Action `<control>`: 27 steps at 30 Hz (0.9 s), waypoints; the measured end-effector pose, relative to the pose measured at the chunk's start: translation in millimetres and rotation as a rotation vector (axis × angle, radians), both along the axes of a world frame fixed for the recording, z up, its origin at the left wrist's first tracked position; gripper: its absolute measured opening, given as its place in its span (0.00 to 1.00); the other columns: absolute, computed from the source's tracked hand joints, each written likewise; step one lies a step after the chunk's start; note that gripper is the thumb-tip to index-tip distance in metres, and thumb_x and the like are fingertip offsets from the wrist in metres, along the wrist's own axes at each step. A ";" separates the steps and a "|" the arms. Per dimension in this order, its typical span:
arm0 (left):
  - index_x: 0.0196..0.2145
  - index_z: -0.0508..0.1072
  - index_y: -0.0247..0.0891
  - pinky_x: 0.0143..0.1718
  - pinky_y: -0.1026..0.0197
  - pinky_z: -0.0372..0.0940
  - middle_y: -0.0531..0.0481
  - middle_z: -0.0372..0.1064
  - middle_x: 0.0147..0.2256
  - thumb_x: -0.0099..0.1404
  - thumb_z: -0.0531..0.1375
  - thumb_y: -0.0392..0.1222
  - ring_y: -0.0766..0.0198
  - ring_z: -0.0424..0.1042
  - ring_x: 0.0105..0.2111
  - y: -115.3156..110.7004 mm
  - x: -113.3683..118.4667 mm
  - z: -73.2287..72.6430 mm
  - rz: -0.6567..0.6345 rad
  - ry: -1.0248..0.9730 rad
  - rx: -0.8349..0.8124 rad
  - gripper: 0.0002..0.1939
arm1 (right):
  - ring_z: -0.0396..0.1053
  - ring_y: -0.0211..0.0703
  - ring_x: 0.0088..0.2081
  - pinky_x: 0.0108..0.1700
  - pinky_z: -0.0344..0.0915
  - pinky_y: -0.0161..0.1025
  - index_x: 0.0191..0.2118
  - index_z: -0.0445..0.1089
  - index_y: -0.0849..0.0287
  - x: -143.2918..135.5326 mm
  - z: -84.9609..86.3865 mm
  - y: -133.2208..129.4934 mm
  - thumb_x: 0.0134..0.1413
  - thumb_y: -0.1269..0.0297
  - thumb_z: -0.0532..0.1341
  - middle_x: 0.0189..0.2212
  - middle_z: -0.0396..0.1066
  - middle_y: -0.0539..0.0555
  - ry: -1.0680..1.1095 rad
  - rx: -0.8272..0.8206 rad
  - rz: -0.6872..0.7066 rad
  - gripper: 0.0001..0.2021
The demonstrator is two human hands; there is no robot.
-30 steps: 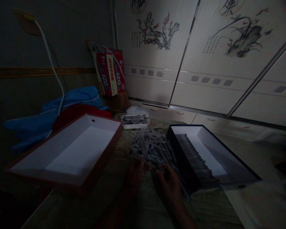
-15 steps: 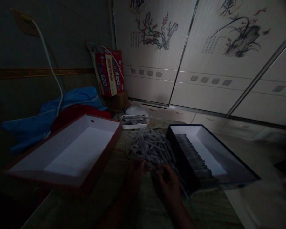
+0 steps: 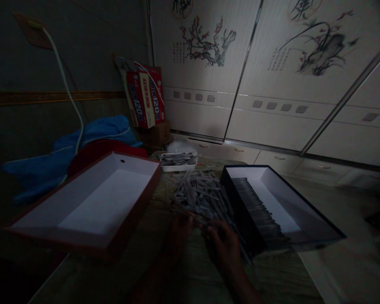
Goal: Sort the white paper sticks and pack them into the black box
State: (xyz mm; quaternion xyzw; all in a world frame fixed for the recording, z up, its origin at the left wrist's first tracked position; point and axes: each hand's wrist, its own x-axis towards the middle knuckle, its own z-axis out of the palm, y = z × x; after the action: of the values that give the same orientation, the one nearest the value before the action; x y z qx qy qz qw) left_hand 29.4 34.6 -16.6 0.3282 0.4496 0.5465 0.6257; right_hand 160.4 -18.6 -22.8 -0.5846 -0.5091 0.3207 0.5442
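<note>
Both hands are low in the middle of the dim view, at the near edge of a pile of slim, pale sticks (image 3: 199, 190). My left hand (image 3: 180, 230) is closed, its fingertips on a thin stick-like piece. Close beside it, my right hand (image 3: 223, 242) is pinched on what looks like the other end of that piece. Darkness blurs the details between the fingers. To the right, a dark-edged box (image 3: 285, 198) with a white inside holds a row of similar sticks (image 3: 259, 211) along its left side. A red-edged box (image 3: 95, 202) with a bare white inside lies to the left.
Behind the pile stands a white tray (image 3: 179, 167) of more sticks. Blue cloth (image 3: 104, 128) and red cloth (image 3: 107, 147) lie beyond the left box. A red carton (image 3: 145, 97) stands at the back, and a white cable (image 3: 63, 76) hangs down the left wall.
My right hand has shifted slightly, with its fingers drawn closer together. My left hand has hardly moved, and the boxes and pile look the same.
</note>
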 end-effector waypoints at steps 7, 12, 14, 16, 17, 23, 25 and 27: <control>0.30 0.69 0.35 0.32 0.57 0.66 0.50 0.73 0.23 0.50 0.61 0.49 0.60 0.72 0.25 -3.6 -5.0 3.3 -0.097 0.071 0.101 0.14 | 0.63 0.38 0.27 0.29 0.58 0.32 0.29 0.65 0.60 3.5 8.4 -3.5 0.58 0.60 0.50 0.24 0.66 0.51 -0.275 0.078 0.065 0.13; 0.27 0.70 0.35 0.33 0.58 0.65 0.50 0.72 0.22 0.49 0.61 0.50 0.60 0.72 0.25 -3.4 -7.1 5.4 -0.100 0.147 0.144 0.15 | 0.60 0.37 0.25 0.27 0.56 0.31 0.26 0.61 0.58 1.0 4.4 -2.1 0.60 0.59 0.47 0.22 0.62 0.49 -0.362 0.131 0.067 0.15; 0.27 0.71 0.35 0.33 0.58 0.65 0.49 0.72 0.22 0.50 0.61 0.50 0.60 0.71 0.26 -3.7 -7.8 6.9 -0.081 0.191 0.150 0.14 | 0.60 0.37 0.24 0.27 0.56 0.32 0.25 0.62 0.58 -1.2 4.7 -2.7 0.60 0.58 0.46 0.21 0.62 0.49 -0.353 0.123 0.059 0.17; 0.26 0.71 0.34 0.33 0.59 0.64 0.49 0.72 0.24 0.50 0.60 0.50 0.60 0.71 0.27 -4.3 -8.3 9.0 -0.047 0.242 0.148 0.14 | 0.61 0.37 0.23 0.25 0.57 0.32 0.24 0.63 0.58 -3.5 7.0 -4.1 0.60 0.56 0.46 0.20 0.63 0.50 -0.312 0.109 0.038 0.18; 0.26 0.72 0.34 0.33 0.59 0.64 0.48 0.73 0.25 0.51 0.60 0.50 0.60 0.71 0.27 -4.6 -8.5 10.0 -0.029 0.261 0.142 0.14 | 0.61 0.38 0.23 0.25 0.57 0.32 0.24 0.64 0.58 -4.4 8.6 -4.9 0.59 0.54 0.46 0.20 0.63 0.50 -0.290 0.105 0.022 0.19; 0.27 0.70 0.35 0.31 0.59 0.65 0.50 0.72 0.22 0.52 0.59 0.50 0.60 0.71 0.24 -3.3 -8.7 11.0 -0.032 0.183 0.121 0.14 | 0.63 0.39 0.25 0.26 0.59 0.32 0.27 0.65 0.57 -3.5 16.3 -5.1 0.59 0.56 0.47 0.22 0.65 0.50 -0.267 0.076 0.035 0.16; 0.29 0.71 0.35 0.31 0.59 0.65 0.51 0.72 0.23 0.52 0.59 0.50 0.60 0.71 0.25 -2.7 -9.4 9.7 -0.039 0.160 0.131 0.14 | 0.63 0.39 0.26 0.28 0.59 0.32 0.28 0.64 0.58 -2.3 16.4 -4.0 0.59 0.57 0.47 0.23 0.65 0.50 -0.288 0.068 0.075 0.15; 0.30 0.71 0.35 0.33 0.59 0.65 0.51 0.73 0.23 0.52 0.60 0.48 0.60 0.72 0.25 -3.0 -10.2 9.1 -0.046 0.172 0.144 0.13 | 0.64 0.38 0.26 0.28 0.59 0.31 0.29 0.65 0.59 -1.3 15.6 -3.4 0.59 0.58 0.48 0.23 0.65 0.50 -0.313 0.084 0.090 0.14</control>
State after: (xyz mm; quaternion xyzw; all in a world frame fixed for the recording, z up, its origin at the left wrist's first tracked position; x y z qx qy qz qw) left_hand 19.2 31.7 -7.5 0.4281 0.4534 0.5329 0.5719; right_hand 159.1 -22.0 -7.2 -0.5806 -0.6264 0.2281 0.4674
